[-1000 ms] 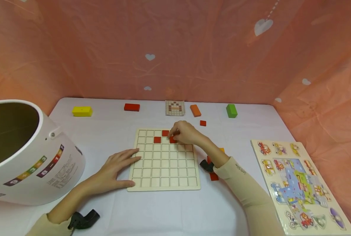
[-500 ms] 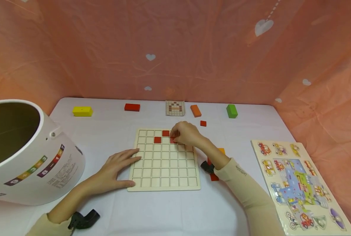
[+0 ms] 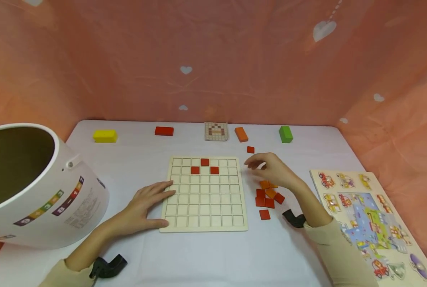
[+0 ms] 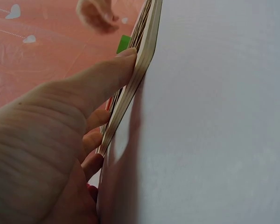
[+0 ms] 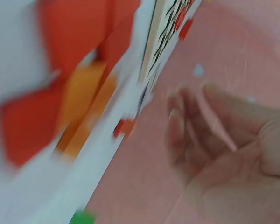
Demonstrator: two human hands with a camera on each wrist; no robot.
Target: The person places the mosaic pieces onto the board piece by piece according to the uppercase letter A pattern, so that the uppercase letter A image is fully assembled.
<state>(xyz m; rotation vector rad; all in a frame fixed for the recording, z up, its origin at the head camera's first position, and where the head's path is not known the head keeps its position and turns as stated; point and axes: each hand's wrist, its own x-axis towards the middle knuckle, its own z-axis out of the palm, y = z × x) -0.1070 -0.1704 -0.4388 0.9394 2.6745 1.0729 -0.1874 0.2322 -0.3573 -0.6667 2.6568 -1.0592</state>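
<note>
Three red tiles [image 3: 205, 162] sat in board [image 3: 206, 223]; most cells unfilled. Left hand [image 3: 146, 203] flat, steadying board edge. Right hand [image 3: 272, 169] loosely open, empty, above loose tiles [image 3: 268, 195].

pink heart-print backdrop [image 3: 213, 59], white table [image 3: 199, 255]

We wear cream long sleeves [image 3: 328, 247] and a black wrist mount [image 3: 294, 219] on each arm, flanking the grid board [image 3: 205, 217]; our hands are bare.
</note>
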